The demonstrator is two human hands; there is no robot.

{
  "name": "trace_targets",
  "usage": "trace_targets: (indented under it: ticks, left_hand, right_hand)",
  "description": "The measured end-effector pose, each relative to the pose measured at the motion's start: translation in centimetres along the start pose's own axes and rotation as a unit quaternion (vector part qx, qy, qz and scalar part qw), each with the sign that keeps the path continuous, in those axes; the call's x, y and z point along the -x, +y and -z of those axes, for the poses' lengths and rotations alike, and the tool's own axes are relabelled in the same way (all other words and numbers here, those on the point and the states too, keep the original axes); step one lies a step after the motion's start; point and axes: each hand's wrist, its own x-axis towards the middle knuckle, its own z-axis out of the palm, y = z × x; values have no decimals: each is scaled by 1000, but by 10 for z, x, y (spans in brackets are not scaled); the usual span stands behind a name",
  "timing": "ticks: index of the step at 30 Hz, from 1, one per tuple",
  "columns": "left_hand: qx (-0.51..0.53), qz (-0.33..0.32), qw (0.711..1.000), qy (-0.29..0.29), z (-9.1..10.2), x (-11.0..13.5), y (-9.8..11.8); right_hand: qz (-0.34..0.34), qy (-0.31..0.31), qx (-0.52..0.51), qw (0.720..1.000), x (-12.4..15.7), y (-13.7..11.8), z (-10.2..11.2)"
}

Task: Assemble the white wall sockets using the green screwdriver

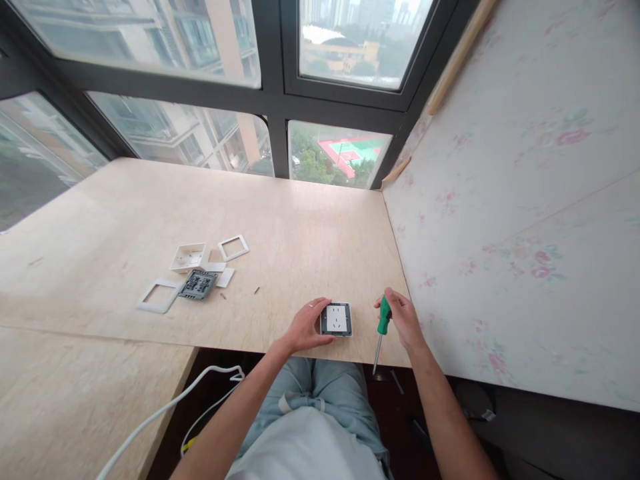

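Note:
My left hand (306,327) grips the left side of a wall socket (337,319), fingers at its top edge and thumb at its lower edge. The socket lies face up near the table's front edge, with a white slotted centre and a dark frame around it. To the right, my right hand (403,317) is closed around the green handle of a screwdriver (384,317). Its metal shaft points down past the table edge, apart from the socket.
On the table (300,233) at the left lie a white mounting box (190,257), a grey socket module (199,285), a white frame (159,295), a smaller frame (233,247) and small screws (257,290). A floral wall (500,233) bounds the right; windows stand behind. A white cable (165,405) hangs lower left.

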Motion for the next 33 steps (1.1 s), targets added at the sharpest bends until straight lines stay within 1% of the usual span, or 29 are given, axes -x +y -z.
trace_targets:
  ticks: [4,14,22,24,29,33]
  left_hand:
    - [-16,-5,1000,11,-2,1,0]
    - [-14,-4,1000,10,-1,3,1]
    - [1,7,1000,13,2,0,4]
    - [4,8,1000,14,2,-1,4]
    - [3,0,1000,7,4,-6,3]
    - [5,-6,1000,12,4,-6,3]
  right_hand:
    - [-2,2,6,1000,-10,1,-3]
    - [-3,-8,15,1000,-30,-5,-15]
    - [0,-11,8,1000,-41,-10,-15]
    - [8,-8,20,1000,-44,-13,-15]
    - [32,-4,92,995,-51,-20,-15]
    - [37,-11,138,990,-62,-16,-15]
